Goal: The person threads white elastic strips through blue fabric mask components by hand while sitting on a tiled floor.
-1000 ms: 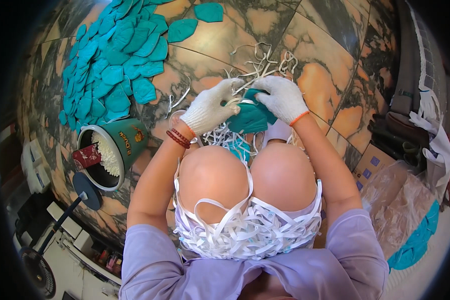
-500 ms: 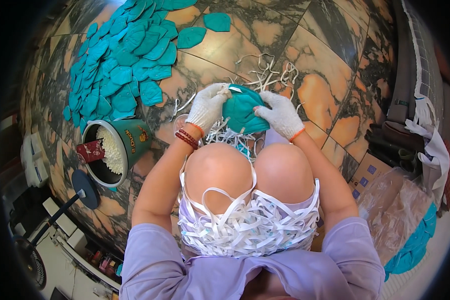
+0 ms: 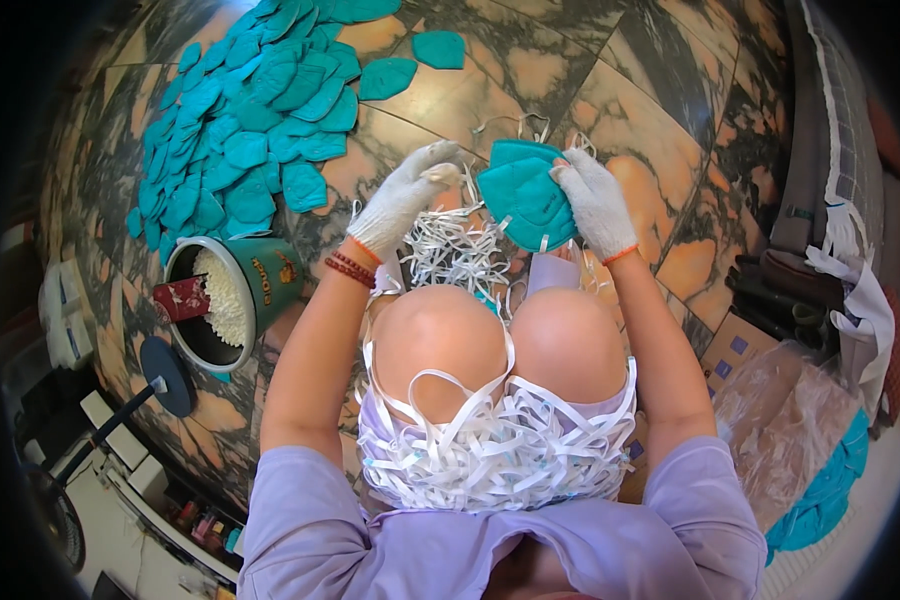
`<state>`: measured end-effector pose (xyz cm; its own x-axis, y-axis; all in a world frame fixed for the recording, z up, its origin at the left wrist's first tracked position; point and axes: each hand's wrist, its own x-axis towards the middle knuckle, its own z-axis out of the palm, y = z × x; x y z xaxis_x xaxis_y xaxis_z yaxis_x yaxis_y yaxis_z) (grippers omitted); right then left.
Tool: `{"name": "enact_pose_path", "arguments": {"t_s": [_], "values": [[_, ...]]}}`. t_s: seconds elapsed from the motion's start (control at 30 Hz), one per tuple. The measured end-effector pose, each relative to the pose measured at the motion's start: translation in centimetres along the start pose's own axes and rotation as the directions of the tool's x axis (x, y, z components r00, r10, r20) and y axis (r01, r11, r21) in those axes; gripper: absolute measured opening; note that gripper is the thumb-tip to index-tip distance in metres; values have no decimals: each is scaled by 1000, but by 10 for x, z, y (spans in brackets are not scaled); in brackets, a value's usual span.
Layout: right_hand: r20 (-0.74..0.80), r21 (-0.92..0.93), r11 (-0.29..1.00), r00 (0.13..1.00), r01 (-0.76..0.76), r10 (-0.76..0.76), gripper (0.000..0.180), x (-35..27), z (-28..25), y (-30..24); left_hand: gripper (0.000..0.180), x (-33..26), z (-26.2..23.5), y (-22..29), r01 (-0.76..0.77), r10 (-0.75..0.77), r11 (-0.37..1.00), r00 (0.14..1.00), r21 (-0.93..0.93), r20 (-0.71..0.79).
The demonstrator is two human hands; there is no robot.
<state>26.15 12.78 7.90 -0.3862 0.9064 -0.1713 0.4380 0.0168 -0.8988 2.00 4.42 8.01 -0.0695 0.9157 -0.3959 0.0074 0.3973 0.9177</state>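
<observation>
A teal folded face mask (image 3: 526, 195) hangs above the floor in front of my knees, its right edge pinched by my gloved right hand (image 3: 596, 200). White strap ends show at the mask's lower edge. My left hand (image 3: 410, 200), also in a white knit glove, is apart from the mask on its left. Its thumb and fingers are pressed together; whether a strap is between them cannot be made out. Below and between the hands lies a tangle of white elastic straps (image 3: 457, 250). Many more white straps (image 3: 500, 450) are heaped on my lap.
A big heap of teal masks (image 3: 260, 110) covers the floor at far left, with two loose masks beside it. A green bucket (image 3: 273, 285) with white pellets and a red packet stands left. At right lie a cardboard box (image 3: 735, 350), clear plastic (image 3: 785, 400) and dark cushions (image 3: 795, 240).
My left hand has let go of the mask and drawn away to the left. My right hand has moved slightly up and right with the mask, turning it.
</observation>
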Motion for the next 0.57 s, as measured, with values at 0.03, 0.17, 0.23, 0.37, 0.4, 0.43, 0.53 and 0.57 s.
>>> {"name": "enact_pose_path", "arguments": {"t_s": [0.03, 0.17, 0.23, 0.37, 0.4, 0.43, 0.53, 0.57], "values": [[24, 13, 1000, 1000, 11, -12, 30, 5, 3, -5, 56, 1, 5, 7, -18, 20, 999, 997, -33, 69], [-42, 171, 985, 999, 5, 3, 30, 19, 15, -17, 37, 3, 17, 13, 109, -75, 979, 978, -172, 194], [-4, 764, 633, 980, -127, 200, 33, 22, 16, -18, 33, 5, 19, 12, 167, -147, 974, 980, -153, 133], [222, 786, 586, 975, -199, 34, 36, 1, 31, -17, 33, 14, 22, 6, -49, 2, 926, 992, -374, -124], [218, 786, 586, 975, -196, 34, 36, 2, 35, -19, 34, 12, 24, 19, 88, -141, 901, 985, -425, -95], [169, 736, 668, 985, -115, -17, 35, 4, 38, -20, 35, 9, 30, 27, 85, -114, 931, 992, -355, -62], [112, 595, 788, 987, -156, 111, 37, 9, 33, -38, 38, 14, 37, 30, 239, -253, 868, 967, -434, 27], [88, 657, 721, 972, -220, 217, 37, 14, 35, -39, 38, 13, 36, 31, 239, -254, 870, 967, -432, 24]]}}
